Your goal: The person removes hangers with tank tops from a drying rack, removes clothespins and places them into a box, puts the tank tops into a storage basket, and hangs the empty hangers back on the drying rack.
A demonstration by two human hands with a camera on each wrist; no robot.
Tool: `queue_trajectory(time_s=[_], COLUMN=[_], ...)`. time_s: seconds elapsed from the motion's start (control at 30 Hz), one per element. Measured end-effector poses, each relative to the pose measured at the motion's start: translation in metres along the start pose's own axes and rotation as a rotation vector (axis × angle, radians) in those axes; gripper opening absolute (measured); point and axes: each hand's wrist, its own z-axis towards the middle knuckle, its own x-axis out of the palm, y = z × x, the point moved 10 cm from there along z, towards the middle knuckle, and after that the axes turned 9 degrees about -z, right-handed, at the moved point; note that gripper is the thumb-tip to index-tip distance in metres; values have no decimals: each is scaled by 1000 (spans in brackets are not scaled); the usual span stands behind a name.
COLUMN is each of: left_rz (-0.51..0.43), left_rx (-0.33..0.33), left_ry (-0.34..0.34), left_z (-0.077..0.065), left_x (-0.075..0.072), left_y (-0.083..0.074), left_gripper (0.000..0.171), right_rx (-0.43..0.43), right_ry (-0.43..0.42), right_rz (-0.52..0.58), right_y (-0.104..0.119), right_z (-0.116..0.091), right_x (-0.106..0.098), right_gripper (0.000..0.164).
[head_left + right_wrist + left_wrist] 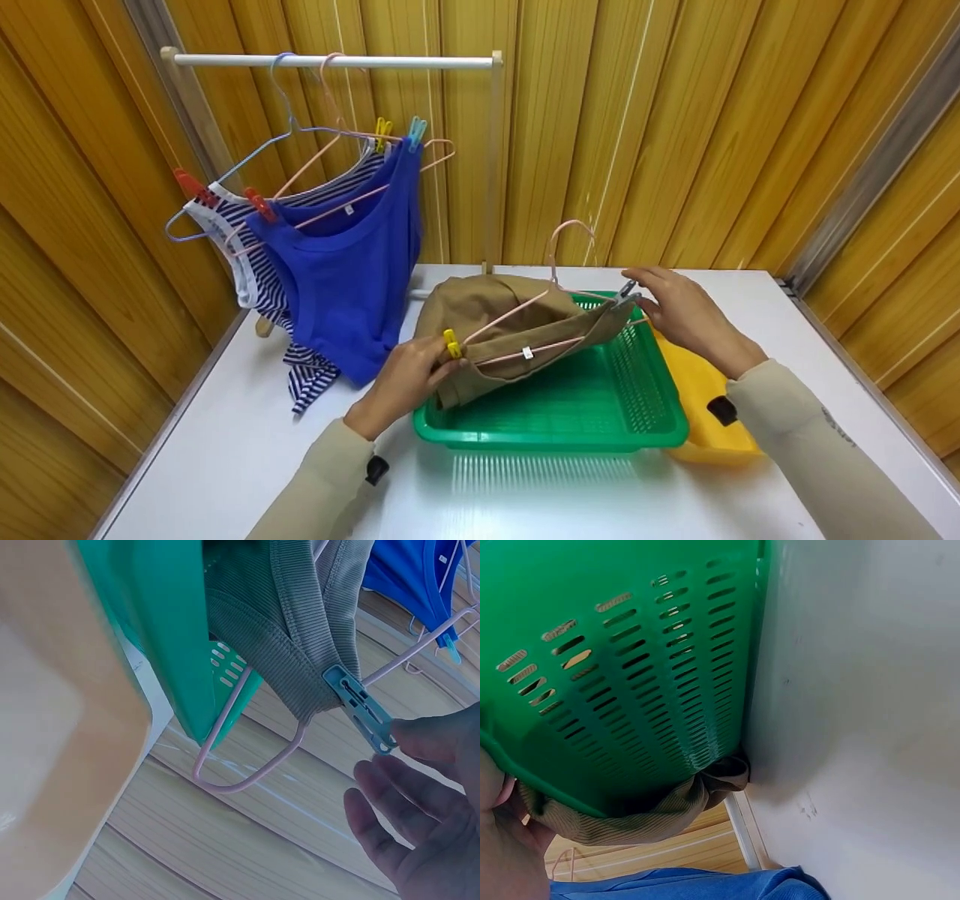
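Brown garment (487, 300): draped over the left and far part of the green basket (551, 437), its upper edge lifted and fitted to the pink hanger (553, 281).
Pink hanger: inside the neckline, hook upward and free of the rail (420, 63); the hands seem to hold it clear so both shoulders stay within reach.
Left hand (405, 375): grip pinching the garment's near shoulder, thumb and fingers just beside the yellow clip (451, 343), probably to steady that end against the other hand's work.
Yellow clip: on the garment at the hanger's left arm, apparently to stop the cloth sliding off.
Right hand (686, 311): grip pinching the handle end of the grey-blue clip (360, 709) between thumb and forefinger, the other fingers loosely spread.
Grey-blue clip: across the far shoulder, near where the hanger's bent end sticks out; likely set there to lock cloth to wire.
Rail: carries the blue garment (352, 285) and the striped garment (311, 379), each on a hanger and clipped at both shoulders, presumably against slipping.
Yellow container (720, 455): on the tabletop (225, 465), right beside the basket, near the right hand.
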Motion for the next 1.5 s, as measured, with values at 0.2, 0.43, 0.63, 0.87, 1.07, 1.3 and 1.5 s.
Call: queue_trajectory(time_s=[0.2, 0.43, 0.63, 0.87, 1.07, 1.3, 1.5], left_rz=[-1, 10, 14, 15, 11, 15, 52], left_rx=[4, 16, 4, -7, -8, -15, 15], left_ry=[-3, -19, -14, -4, 5, 14, -6], left_z=[-1, -1, -1, -1, 0, 1, 1], left_x=[0, -1, -1, 0, 0, 1, 0], left_y=[0, -2, -2, -2, -2, 0, -2], left_gripper=[25, 26, 26, 27, 27, 24, 27], right_rx=[-3, -16, -23, -55, -41, -53, -68], right_ry=[10, -22, -32, -79, -97, -157, -190], right_rz=[13, 3, -2, -59, -34, -31, -58], right_y=[2, 3, 2, 6, 5, 6, 2], right_z=[0, 0, -1, -2, -2, -5, -11], right_x=[2, 0, -1, -8, -11, -23, -35], right_gripper=[37, 33, 29, 18, 13, 12, 19])
